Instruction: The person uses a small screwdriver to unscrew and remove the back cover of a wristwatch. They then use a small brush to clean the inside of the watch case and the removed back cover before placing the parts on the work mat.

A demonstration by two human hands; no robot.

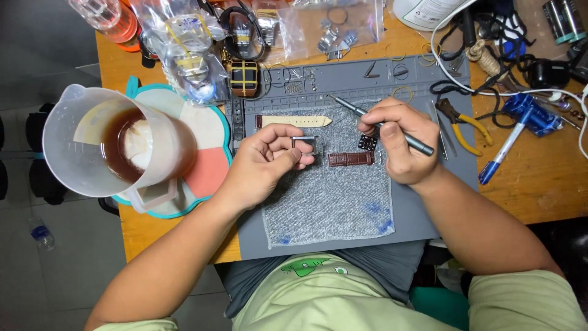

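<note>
We've got the small square silver metal watch case (304, 144) pinched in the left hand (266, 160), held just above the grey woven cloth (331, 196), near its far edge. Thumb sits on the near side of the case, index and middle fingers (288, 131) curl over the far side, so the fingers are closed tight on it w/ the open frame facing up. The case sits at the fingertips, not down in the palm, and its right edge sticks out clear of the grip.

The right hand (401, 144) is closed around the slim dark metal pin tool (380, 125), pen-style; its tip points far-left, apart from the case. To do this well, we judge: keep the case level and braced low over the cloth, bring the tip in slow toward the exposed right edge, and don't squeeze so hard the case twists. Small parts can spring off, so work over the cloth.

Just right of the case lies the brown leather strap piece (350, 159), w/ a small black checkered bit (367, 143) beside it. The cream strap piece (294, 121) lies just beyond. All rest on the grey silicone mat (343, 79) on the wooden worktop (527, 184). Left: clear plastic jug of brown liquid (116, 144). Right: yellow-handled pliers (462, 125), blue pen (502, 153).
</note>
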